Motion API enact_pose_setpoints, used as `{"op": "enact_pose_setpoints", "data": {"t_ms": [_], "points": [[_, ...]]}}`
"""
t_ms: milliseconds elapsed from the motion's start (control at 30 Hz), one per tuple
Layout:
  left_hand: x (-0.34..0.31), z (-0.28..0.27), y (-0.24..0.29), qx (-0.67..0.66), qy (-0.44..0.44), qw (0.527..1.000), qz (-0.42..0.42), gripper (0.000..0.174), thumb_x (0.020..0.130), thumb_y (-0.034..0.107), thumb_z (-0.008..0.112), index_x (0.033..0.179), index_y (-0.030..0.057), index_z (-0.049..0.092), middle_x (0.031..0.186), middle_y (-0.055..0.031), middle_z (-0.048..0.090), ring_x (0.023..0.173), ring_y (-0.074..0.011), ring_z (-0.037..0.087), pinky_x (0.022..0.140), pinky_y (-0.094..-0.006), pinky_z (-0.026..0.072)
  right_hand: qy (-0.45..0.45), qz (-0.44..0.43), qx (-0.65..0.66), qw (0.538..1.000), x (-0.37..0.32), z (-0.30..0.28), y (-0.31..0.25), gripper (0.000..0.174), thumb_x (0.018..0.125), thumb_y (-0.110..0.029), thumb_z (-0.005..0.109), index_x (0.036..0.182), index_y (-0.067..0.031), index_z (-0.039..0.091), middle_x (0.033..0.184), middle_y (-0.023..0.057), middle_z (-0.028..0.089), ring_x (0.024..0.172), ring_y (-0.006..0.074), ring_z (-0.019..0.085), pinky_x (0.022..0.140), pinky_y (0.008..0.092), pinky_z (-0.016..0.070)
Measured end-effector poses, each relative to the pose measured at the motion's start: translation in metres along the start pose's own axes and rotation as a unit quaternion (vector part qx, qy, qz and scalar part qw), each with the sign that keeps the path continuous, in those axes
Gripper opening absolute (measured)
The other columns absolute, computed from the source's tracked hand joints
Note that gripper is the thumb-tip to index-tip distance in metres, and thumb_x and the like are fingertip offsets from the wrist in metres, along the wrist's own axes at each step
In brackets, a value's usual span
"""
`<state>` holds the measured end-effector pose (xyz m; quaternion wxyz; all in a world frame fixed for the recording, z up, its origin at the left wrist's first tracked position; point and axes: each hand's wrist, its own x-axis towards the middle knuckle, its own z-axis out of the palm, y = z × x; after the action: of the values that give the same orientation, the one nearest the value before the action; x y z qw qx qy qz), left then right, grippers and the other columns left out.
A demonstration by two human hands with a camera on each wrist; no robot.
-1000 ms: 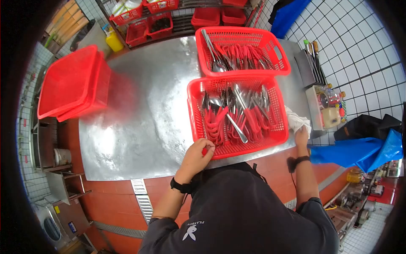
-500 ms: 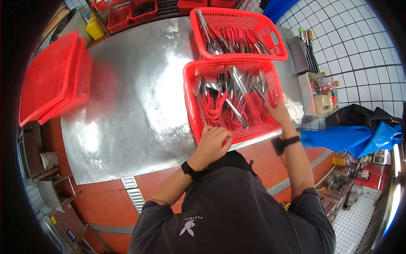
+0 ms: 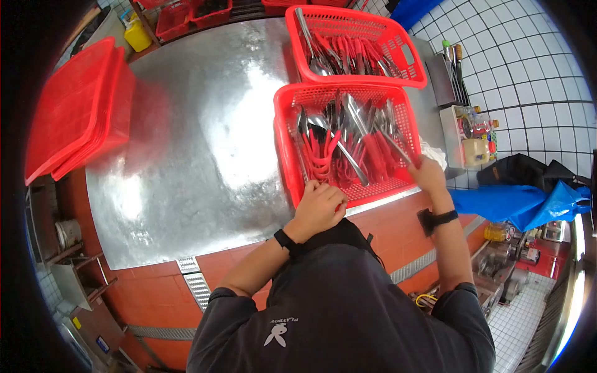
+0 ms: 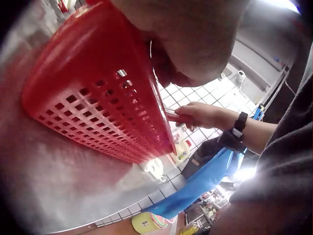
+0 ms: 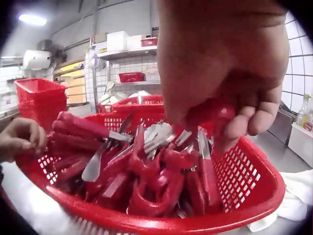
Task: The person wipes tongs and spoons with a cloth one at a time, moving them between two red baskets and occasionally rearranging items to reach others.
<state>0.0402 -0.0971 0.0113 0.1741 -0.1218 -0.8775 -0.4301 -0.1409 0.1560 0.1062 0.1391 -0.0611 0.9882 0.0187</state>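
Observation:
The front red basket (image 3: 410,127) holds many red-handled metal utensils, some of them tongs (image 5: 156,181). Over its near right corner, my right hand (image 3: 429,177) grips the red handle (image 5: 212,111) of a utensil whose metal part (image 3: 398,148) points into the basket. In the left wrist view that hand (image 4: 198,115) is past the basket's rim (image 4: 164,115). Beside the near left rim is my left hand (image 3: 320,208), its fingers loosely curled; the right wrist view has it (image 5: 22,139) at the rim, and whether it touches is unclear.
A second basket (image 3: 401,78) of utensils stands directly behind. Stacked red baskets (image 3: 78,109) occupy the metal table's (image 3: 186,143) left side. A white cloth (image 3: 433,152), a utensil rack (image 3: 444,81) and a bottle tray (image 3: 453,140) are on the right.
My right hand left the white cloth, reached into the front basket's right side, then drew back with a utensil handle. My left hand shifted right along the near rim.

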Motion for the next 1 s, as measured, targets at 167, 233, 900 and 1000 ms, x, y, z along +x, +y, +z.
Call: {"op": "enact_pose_setpoints", "data": {"t_ms": [167,233,900,1000], "points": [[0.0,0.001,-0.001,-0.003,0.007,1.0,-0.003,0.009,0.075,0.013,0.067,0.081,0.0114,0.061,0.083,-0.0002,0.062,0.077,-0.0177,0.057,0.079,-0.0361,0.0356,0.085,-0.015,0.108,0.99,-0.009,-0.006,0.025,0.041,0.087,-0.037,0.055,0.106,-0.0012,0.066,0.087,0.0236,0.066,0.086,0.0391,0.065,0.076,0.0462,0.0502],[0.0,0.001,0.0,-0.007,0.006,1.0,-0.003,0.008,0.075,0.013,0.067,0.08,0.0113,0.061,0.082,-0.0002,0.062,0.077,-0.0176,0.057,0.079,-0.0361,0.0357,0.08,-0.018,0.117,0.99,-0.01,-0.002,0.032,0.042,0.088,-0.038,0.053,0.109,-0.0022,0.065,0.088,0.0243,0.066,0.085,0.0396,0.064,0.075,0.047,0.0494],[0.001,0.005,0.003,0.013,0.024,0.999,-0.022,0.012,0.072,0.013,0.069,0.079,0.0116,0.059,0.077,-0.0017,0.06,0.076,-0.0185,0.058,0.076,-0.0358,0.0363,-0.055,-0.015,0.024,0.998,0.064,0.053,0.041,0.046,0.081,-0.042,0.06,0.106,-0.0038,0.066,0.104,0.0213,0.067,0.098,0.0352,0.064,0.084,0.0442,0.0505],[0.004,0.003,0.007,0.028,0.01,0.999,-0.042,0.012,0.072,0.012,0.069,0.08,0.0117,0.06,0.078,-0.0016,0.061,0.076,-0.0184,0.058,0.076,-0.0356,0.0363,0.075,-0.07,0.145,0.984,0.039,0.061,0.047,0.037,0.083,-0.03,0.062,0.109,-0.0025,0.064,0.105,0.0198,0.066,0.096,0.0343,0.064,0.083,0.0428,0.0507]]}}
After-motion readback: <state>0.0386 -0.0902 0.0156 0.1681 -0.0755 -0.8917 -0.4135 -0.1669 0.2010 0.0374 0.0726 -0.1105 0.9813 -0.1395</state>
